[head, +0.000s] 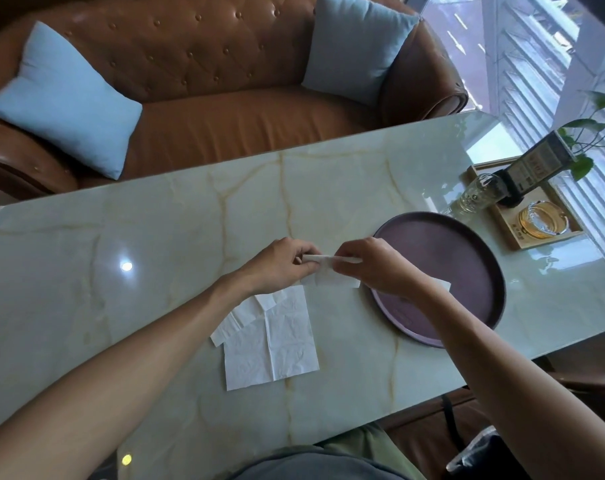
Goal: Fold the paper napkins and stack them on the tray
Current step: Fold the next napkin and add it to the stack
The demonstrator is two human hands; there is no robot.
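Observation:
A white paper napkin (pixel 329 271), folded into a narrow strip, is pinched at both ends just above the marble table. My left hand (pixel 280 261) grips its left end and my right hand (pixel 374 265) grips its right end. A round dark purple tray (pixel 467 251) lies to the right, partly under my right forearm; a white corner of paper (pixel 445 284) shows on it beside my wrist. Below my left hand, unfolded creased napkins (pixel 273 341) lie flat on the table, one overlapping another.
A wooden tray (pixel 502 223) at the far right holds a glass bottle (pixel 478 195), an amber glass ashtray (pixel 542 221), a dark menu stand (pixel 533 168) and a plant. A brown leather sofa (pixel 225 98) with two blue cushions stands beyond the table.

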